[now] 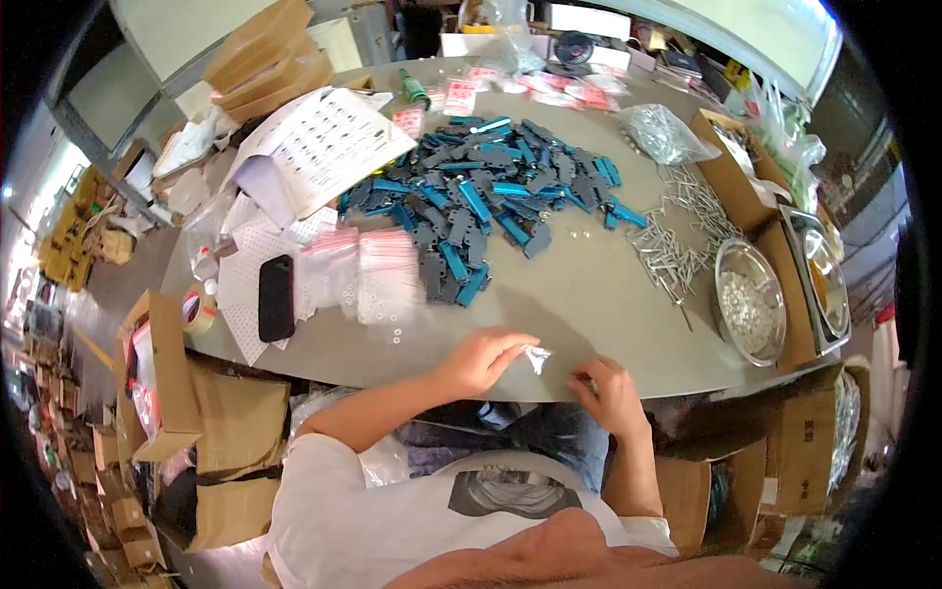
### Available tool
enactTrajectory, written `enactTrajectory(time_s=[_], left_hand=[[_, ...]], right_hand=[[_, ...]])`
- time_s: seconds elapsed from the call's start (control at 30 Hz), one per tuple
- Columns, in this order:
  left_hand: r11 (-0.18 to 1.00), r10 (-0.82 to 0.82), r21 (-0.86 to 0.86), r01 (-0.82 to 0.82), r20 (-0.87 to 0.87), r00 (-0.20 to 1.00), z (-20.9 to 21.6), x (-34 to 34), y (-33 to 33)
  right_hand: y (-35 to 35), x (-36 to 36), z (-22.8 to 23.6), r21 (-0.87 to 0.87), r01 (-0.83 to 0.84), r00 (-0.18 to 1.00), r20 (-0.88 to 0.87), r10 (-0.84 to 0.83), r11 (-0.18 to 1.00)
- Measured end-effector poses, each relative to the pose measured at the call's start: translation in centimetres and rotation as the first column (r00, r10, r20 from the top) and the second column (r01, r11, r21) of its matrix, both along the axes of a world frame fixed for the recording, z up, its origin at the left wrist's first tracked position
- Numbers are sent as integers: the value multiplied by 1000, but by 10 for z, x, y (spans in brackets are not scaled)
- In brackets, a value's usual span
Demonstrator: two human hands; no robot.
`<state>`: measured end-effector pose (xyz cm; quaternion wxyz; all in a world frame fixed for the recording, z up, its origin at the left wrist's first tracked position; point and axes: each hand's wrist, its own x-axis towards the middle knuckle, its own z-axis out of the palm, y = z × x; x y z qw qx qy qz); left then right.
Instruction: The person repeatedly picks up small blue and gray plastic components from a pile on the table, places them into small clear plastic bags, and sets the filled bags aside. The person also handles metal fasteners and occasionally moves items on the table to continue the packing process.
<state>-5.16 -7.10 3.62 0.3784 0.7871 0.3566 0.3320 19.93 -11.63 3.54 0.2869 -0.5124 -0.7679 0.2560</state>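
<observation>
My left hand (481, 361) is closed in a pinch on a small clear plastic bag (538, 359) over the table's near edge. To its right, my right hand (610, 398) has its fingers curled in. Anything between those fingertips is too small to make out. Beyond my hands lies a big pile of blue and dark grey plastic parts (475, 200). Left of the pile, flat zip bags with red stripes (391, 265) are stacked, with small white rings (396, 332) on and beside them.
Right of the pile are metal hex keys or bent pins (677, 236) and a steel bowl (775, 324) of small white pieces. A black phone (277, 297), printed sheets (324, 147) and a tape roll (199, 312) lie left. Cardboard boxes (162, 383) flank the table (569, 304).
</observation>
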Motion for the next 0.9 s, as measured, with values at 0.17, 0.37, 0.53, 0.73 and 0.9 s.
enactTrajectory(time_s=[0.17, 0.37, 0.53, 0.73, 0.9], left_hand=[[996, -54, -68, 62, 114, 992, 3, 23, 39], [968, 50, -250, 33, 318, 947, -24, 26, 50], [990, 60, -132, -48, 86, 995, -39, 23, 52], [973, 133, -205, -106, 124, 983, -32, 19, 49], [985, 30, 163, -49, 117, 993, -24, 18, 50]], right_hand=[[0, 3, 11, -23, 40, 999, 2, -40, 999], [12, -6, 15, 76, 37, 999, -17, -36, 996], [31, -29, 20, 260, 22, 999, -49, -10, 965], [46, -50, 34, 246, -90, 995, 70, 75, 965], [52, -51, 42, 128, -146, 958, 264, 108, 981]])
